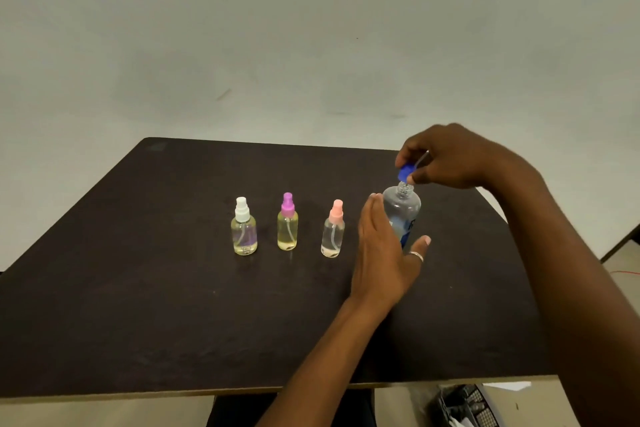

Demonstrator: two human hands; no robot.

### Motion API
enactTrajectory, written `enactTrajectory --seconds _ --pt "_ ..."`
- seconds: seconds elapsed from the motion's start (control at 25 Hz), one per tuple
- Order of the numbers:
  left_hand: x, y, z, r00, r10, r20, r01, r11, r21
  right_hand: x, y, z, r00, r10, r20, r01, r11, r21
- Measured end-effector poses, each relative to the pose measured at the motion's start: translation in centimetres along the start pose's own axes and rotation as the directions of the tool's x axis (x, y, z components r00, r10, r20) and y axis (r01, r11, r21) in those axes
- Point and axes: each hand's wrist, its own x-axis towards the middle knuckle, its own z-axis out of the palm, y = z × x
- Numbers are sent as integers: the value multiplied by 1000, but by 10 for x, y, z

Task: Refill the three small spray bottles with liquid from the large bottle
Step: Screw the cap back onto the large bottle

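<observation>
Three small spray bottles stand in a row on the dark table (138, 288), all with their pump tops on: one with a white top (244, 227), one with a purple top (287, 222), one with a pink top (333, 230); just to their right stands the large bottle (401, 211), upright, its threaded neck bare. The right hand (453, 158) pinches the blue cap (406, 173) between thumb and fingertips, just above the neck and tilted; the left hand (384, 253) curves loosely around the large bottle's side, fingers spread wide, and whether the palm presses the plastic I cannot tell.

Risks, as I judge them: the large bottle is open and only lightly steadied, so a knock from either wrist could tip it and spill; the pink-topped bottle sits close to the left hand and could be toppled by a careless sweep; the small necks will likely be narrow, so pouring without a steady tilt may slop liquid over the table.

All four bottles are clear, smooth, round plastic; two small ones hold pale yellow liquid, the third looks almost colourless; the large one carries a blue label; the table is matte and faintly grained.
</observation>
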Motion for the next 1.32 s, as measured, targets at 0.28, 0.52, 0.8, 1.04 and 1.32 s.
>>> enactTrajectory --seconds 0.28,0.52,0.8,1.04,1.32 --pt "21 -50 35 978 -209 -24 205 973 -106 5 17 15 999 -38 25 37 998 48" --pt "24 -55 34 969 -201 -147 185 976 -116 17 8 19 994 -108 30 107 993 43" --pt "32 -60 30 968 -145 -205 128 987 -92 34 3 21 989 -143 39 143 990 3" --pt "34 -59 29 967 -161 -198 149 986 -74 40 5 19 990 -130 52 131 991 -17" --pt "33 -62 31 966 -143 -217 129 989 -74 42 0 22 998 -67 2 67 989 -134"
